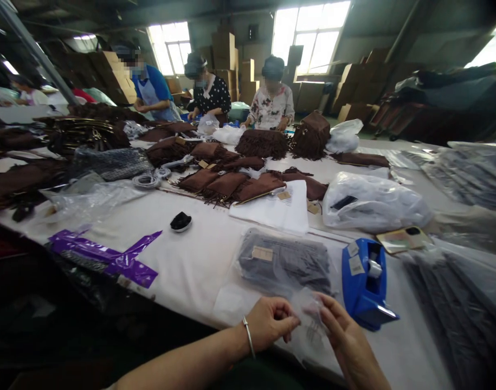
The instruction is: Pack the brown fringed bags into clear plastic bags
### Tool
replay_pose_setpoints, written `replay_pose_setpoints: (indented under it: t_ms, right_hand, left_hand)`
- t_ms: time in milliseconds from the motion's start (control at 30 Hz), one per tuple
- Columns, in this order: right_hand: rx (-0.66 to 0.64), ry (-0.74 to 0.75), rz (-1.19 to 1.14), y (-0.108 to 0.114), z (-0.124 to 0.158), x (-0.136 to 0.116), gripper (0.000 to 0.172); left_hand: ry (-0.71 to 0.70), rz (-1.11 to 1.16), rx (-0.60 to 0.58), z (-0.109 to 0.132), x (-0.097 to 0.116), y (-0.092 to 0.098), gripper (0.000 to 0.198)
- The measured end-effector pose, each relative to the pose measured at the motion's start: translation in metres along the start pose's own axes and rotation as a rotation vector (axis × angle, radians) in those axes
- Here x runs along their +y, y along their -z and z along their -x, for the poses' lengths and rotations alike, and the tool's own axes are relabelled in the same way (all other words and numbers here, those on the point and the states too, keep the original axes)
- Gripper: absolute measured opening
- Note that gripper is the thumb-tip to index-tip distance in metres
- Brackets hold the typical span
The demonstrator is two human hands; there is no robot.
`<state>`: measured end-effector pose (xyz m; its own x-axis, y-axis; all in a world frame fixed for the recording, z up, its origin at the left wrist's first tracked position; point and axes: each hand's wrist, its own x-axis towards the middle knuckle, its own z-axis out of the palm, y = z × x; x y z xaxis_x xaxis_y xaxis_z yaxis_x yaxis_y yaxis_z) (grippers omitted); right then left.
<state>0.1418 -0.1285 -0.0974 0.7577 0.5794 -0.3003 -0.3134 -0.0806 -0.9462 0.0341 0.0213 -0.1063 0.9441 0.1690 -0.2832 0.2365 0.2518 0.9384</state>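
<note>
Pinching one clear plastic bag (308, 325) — left hand (270, 323), right hand (345, 338), fingers closed on it.

My left hand (271, 320) and right hand (341, 333) pinch a small clear plastic bag (308, 325) between fingertips at the near edge of the white table (199, 260). A bagged grey fringed item (286, 262) lies just beyond, a blue tape dispenser (365, 281) beside it. Brown fringed bags (231, 184) lie farther off; three people work across the table.
</note>
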Motion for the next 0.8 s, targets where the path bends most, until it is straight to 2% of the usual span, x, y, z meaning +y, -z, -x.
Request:
replay_pose_setpoints:
  t_ms: [67, 133, 233, 300, 367, 433, 467, 533, 633, 700, 800]
  right_hand:
    - [0.104, -0.096, -0.163, -0.006, 0.005, 0.010, 0.050]
    - [0.228, -0.095, -0.242, -0.006, 0.008, 0.010, 0.049]
    - [0.285, -0.121, -0.189, 0.000, 0.009, 0.005, 0.053]
    - [0.233, -0.123, -0.027, 0.002, 0.008, 0.003, 0.053]
    - [0.117, -0.092, 0.132, -0.003, 0.007, 0.005, 0.049]
    - [-0.062, -0.055, 0.264, -0.016, 0.008, 0.008, 0.045]
    - [-0.164, -0.039, 0.326, -0.024, 0.010, 0.009, 0.043]
    - [-0.358, -0.016, 0.441, -0.041, 0.013, 0.011, 0.040]
    - [-0.519, 0.053, 0.549, -0.065, 0.010, 0.012, 0.038]
    - [-0.510, 0.179, 0.633, -0.075, -0.003, 0.012, 0.036]
    - [-0.308, 0.420, 0.827, -0.077, -0.038, 0.012, 0.033]
  left_hand:
    - [0.008, -0.070, -0.013, 0.004, -0.002, 0.001, 0.038]
    - [-0.038, -0.219, -0.001, 0.010, -0.001, 0.010, 0.033]
    - [-0.299, -0.652, -0.024, 0.019, 0.002, 0.041, 0.027]
    - [-0.485, -0.990, -0.085, 0.025, 0.001, 0.067, 0.036]
    - [-0.556, -1.256, -0.110, 0.027, -0.004, 0.088, 0.043]
    - [-0.552, -1.395, -0.062, 0.027, -0.009, 0.100, 0.020]
    - [-0.555, -1.408, -0.031, 0.026, -0.011, 0.102, 0.009]
    - [-0.592, -1.335, 0.065, 0.023, -0.010, 0.101, 0.013]
    - [-0.686, -1.130, 0.239, 0.019, 0.001, 0.094, 0.011]
    - [-0.741, -1.037, 0.328, 0.018, 0.012, 0.089, 0.011]
    - [-0.814, -0.989, 0.411, 0.018, 0.026, 0.083, 0.011]
